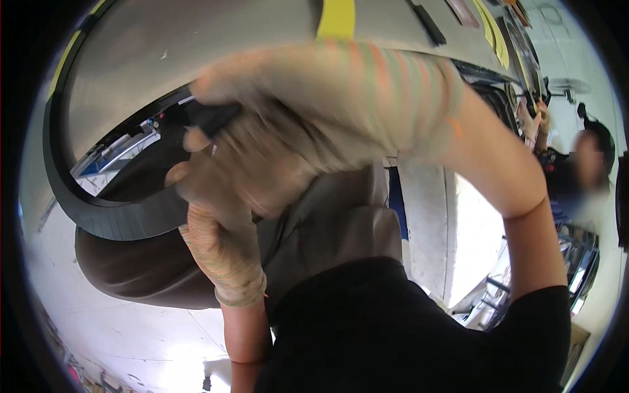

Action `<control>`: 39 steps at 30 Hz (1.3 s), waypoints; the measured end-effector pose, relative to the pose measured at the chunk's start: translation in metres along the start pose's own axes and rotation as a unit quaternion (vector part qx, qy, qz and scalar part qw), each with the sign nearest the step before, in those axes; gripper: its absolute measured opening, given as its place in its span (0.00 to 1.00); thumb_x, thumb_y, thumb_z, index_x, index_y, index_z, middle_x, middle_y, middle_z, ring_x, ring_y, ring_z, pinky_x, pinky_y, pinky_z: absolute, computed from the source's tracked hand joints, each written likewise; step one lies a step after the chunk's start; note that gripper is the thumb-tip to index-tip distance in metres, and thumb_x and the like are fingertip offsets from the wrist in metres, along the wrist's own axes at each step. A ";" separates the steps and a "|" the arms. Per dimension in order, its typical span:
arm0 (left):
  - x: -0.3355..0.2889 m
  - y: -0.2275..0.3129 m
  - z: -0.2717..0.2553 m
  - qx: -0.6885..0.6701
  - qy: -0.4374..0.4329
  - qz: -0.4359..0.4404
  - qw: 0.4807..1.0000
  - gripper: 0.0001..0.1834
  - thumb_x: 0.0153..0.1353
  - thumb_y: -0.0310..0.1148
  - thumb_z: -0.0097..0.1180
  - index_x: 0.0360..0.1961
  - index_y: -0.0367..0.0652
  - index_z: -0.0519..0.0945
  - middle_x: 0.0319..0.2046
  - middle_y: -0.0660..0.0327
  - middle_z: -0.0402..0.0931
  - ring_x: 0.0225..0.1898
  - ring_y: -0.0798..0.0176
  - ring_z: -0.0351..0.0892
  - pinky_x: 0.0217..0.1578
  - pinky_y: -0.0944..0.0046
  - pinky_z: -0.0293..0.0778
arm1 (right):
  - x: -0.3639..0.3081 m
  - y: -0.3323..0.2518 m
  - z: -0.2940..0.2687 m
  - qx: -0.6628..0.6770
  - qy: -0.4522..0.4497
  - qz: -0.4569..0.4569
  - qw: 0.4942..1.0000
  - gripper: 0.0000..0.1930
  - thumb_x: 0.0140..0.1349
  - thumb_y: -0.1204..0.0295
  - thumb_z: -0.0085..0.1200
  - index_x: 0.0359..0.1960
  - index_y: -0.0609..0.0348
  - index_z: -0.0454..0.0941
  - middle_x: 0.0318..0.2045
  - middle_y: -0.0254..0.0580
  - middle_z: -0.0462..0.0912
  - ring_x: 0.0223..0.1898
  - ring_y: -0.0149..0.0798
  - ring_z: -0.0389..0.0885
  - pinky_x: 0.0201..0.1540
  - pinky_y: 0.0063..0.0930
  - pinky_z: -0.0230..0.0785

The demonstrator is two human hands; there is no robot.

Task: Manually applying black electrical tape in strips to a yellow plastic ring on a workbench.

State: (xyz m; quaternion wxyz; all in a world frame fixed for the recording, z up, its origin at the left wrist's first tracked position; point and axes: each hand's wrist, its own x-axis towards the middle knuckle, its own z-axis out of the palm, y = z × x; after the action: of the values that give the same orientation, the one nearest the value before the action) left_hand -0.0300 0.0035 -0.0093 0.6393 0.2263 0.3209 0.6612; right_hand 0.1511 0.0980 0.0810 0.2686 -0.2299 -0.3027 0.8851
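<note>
A long dark grey, ribbed flexible strip point(124, 219) curves in a wide arc at the left, over a brown-clad leg. My left hand point(226, 223), in a striped knit glove with bare fingertips, is closed round the near end of this strip. Above it and across it reaches my right hand point(327, 105), gloved the same way and smeared by motion. Something black point(216, 118) shows by the right fingertips; whether they grip it I cannot make out. Where the two hands overlap, the left fingers are partly hidden.
A grey worktop point(249, 29) spans the far side, with a yellow band point(336, 18) and a black bar point(427, 23) on it. A pale block point(426, 229) stands right of my lap. Another person point(583, 164) works at the far right.
</note>
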 end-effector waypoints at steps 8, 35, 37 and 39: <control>0.022 0.020 -0.001 0.049 -0.038 0.041 0.997 0.21 0.60 0.42 0.64 0.51 0.48 0.75 0.70 0.41 0.58 0.73 0.41 0.54 0.74 0.44 0.45 | -0.033 0.083 0.011 -0.220 0.195 0.171 0.940 0.24 0.64 0.48 0.60 0.38 0.61 0.84 0.24 0.37 0.84 0.21 0.27 0.80 0.23 0.19 0.69; 0.012 -0.006 0.022 0.031 -0.079 0.055 0.995 0.21 0.66 0.41 0.55 0.59 0.52 0.75 0.72 0.45 0.56 0.73 0.44 0.55 0.73 0.44 0.48 | -0.069 0.028 0.051 -0.140 0.191 0.252 0.938 0.28 0.62 0.55 0.62 0.53 0.70 0.77 0.21 0.42 0.83 0.19 0.30 0.81 0.21 0.25 0.71; 0.014 -0.006 0.019 0.053 -0.058 0.053 0.996 0.24 0.61 0.42 0.62 0.57 0.51 0.72 0.72 0.42 0.55 0.74 0.42 0.53 0.74 0.45 0.43 | -0.060 0.087 0.016 -0.138 0.270 0.172 0.937 0.30 0.58 0.57 0.68 0.55 0.68 0.78 0.18 0.41 0.81 0.17 0.29 0.79 0.23 0.23 0.73; 0.017 -0.005 0.003 0.062 -0.067 0.069 0.993 0.26 0.60 0.42 0.63 0.57 0.49 0.71 0.71 0.42 0.58 0.72 0.45 0.56 0.73 0.47 0.45 | -0.017 0.089 -0.010 -0.321 0.247 0.108 0.908 0.28 0.60 0.60 0.67 0.56 0.66 0.77 0.24 0.42 0.83 0.24 0.30 0.83 0.28 0.24 0.75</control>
State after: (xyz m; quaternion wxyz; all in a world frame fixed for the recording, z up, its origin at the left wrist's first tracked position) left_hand -0.0253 0.0207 -0.0128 0.5966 0.3310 0.3015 0.6661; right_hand 0.1398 0.0325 0.0193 0.1489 -0.5460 -0.4676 0.6790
